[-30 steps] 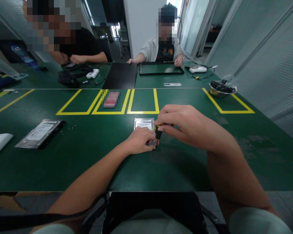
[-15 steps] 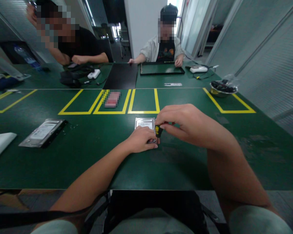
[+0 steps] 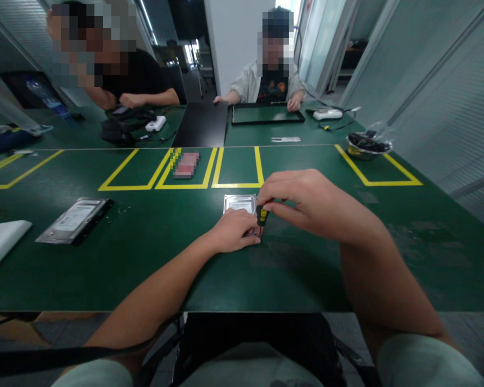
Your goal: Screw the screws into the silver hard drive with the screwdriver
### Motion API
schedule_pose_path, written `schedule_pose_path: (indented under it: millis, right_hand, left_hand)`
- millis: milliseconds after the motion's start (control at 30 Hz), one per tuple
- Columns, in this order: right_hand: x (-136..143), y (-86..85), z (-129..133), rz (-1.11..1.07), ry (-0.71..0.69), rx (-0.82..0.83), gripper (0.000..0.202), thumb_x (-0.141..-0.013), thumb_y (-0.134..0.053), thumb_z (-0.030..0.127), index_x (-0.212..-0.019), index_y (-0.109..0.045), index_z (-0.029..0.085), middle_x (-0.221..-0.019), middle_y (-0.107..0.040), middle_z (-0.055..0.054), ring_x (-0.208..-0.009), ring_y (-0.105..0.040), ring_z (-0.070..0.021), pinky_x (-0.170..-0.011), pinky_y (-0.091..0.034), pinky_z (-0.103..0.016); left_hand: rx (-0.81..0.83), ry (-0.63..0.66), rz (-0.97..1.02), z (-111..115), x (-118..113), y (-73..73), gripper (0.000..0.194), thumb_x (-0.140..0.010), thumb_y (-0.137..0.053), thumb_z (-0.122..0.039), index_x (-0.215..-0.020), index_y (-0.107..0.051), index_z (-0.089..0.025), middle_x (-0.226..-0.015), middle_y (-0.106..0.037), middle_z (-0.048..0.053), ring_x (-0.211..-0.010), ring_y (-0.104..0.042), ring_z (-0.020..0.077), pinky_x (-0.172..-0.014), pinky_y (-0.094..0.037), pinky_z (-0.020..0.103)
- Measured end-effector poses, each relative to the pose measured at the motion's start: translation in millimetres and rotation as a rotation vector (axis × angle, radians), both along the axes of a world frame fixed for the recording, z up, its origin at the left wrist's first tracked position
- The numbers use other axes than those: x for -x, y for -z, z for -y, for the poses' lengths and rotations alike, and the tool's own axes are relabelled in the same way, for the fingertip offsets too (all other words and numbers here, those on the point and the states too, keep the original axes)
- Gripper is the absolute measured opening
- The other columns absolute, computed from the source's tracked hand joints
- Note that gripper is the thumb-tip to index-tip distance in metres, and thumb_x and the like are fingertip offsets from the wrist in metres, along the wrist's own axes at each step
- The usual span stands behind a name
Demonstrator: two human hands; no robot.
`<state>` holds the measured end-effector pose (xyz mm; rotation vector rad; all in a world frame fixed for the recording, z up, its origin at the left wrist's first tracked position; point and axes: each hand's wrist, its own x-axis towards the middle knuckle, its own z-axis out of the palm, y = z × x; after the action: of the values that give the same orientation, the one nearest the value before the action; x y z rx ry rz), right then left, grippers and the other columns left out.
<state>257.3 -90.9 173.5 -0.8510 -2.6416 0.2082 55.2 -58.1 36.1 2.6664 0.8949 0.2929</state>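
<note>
A small silver hard drive (image 3: 240,202) lies on the green table, its near part covered by my left hand (image 3: 234,231). The fingers of that hand curl over the drive and hold it down at its near right edge. My right hand (image 3: 294,196) grips a black and yellow screwdriver (image 3: 262,215) from above. Its shaft points down, with the tip at the near right corner of the drive, close to my left fingertips. Whether the tip sits in a screw is too small to tell.
A larger hard drive (image 3: 75,220) lies to the left, beside a white object (image 3: 4,244). Yellow tape (image 3: 181,187) marks boxes on the table. A metal bowl (image 3: 369,148) of dark parts stands at the far right. Across the table, a person (image 3: 274,86) holds a black frame (image 3: 268,122).
Both hands stay at the small drive, and the screwdriver has turned slightly in my right fingers. The camera view has shifted a little.
</note>
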Motion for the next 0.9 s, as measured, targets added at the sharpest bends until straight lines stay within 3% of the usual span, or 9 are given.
schedule_pose_path:
  millis: [533,900]
  right_hand:
    - [-0.9,4.1,-1.1,0.000,0.032,-0.041,0.017,-0.089,-0.055,0.015,-0.090,-0.073,0.015,-0.089,-0.065,-0.007,-0.082,-0.058,-0.0167,-0.074,-0.041,-0.028]
    - [-3.2,0.5,0.9,0.008,-0.032,-0.028,0.021,-0.089,-0.053,0.009,-0.093,-0.072,0.017,-0.093,-0.071,-0.004,-0.089,-0.063,-0.0167,-0.083,-0.045,-0.029]
  left_hand:
    - [0.048,-0.013,0.003,-0.3,-1.2,-1.1,0.016,-0.084,-0.065,-0.038,-0.088,-0.068,-0.024,-0.081,-0.065,-0.001,-0.087,-0.056,0.0191,-0.074,-0.032,0.030]
    - [0.035,-0.018,0.020,0.8,-2.7,-3.5,0.010,-0.081,-0.066,-0.033,-0.087,-0.067,-0.025,-0.078,-0.063,-0.004,-0.084,-0.056,0.0174,-0.073,-0.034,0.029]
